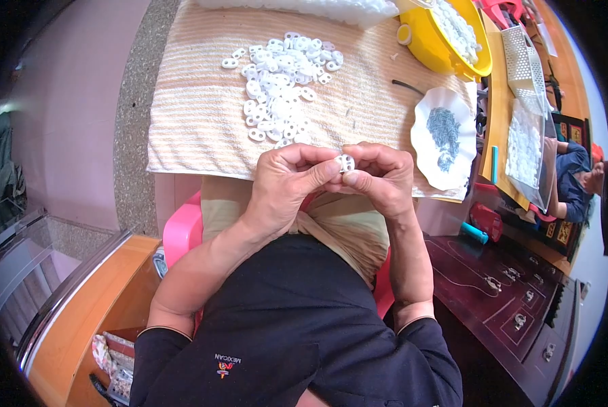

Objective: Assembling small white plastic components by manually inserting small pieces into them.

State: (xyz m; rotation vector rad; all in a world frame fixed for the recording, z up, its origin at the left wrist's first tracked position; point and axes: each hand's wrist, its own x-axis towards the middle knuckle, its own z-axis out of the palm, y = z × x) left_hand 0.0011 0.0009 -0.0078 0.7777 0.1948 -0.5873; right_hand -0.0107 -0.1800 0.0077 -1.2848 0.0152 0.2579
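A small white oval plastic piece with two dark holes (347,163) is pinched between my two hands, just off the front edge of the towel-covered table. My left hand (287,180) grips it from the left with thumb and forefinger. From the right, the thumb and fingertips of my right hand (382,173) press on it; part of the piece is hidden under them. Beyond my hands lies a loose pile of similar white two-holed pieces (277,85). To the right, a white wavy-rimmed dish (426,159) holds many tiny dark grey metal parts (444,132).
A yellow basin (484,64) full of white parts stands at the far right, beside a white round cap (404,34). A clear bag of white parts (317,7) lies along the back. Another person (575,176) sits at right near a white perforated basket (523,61).
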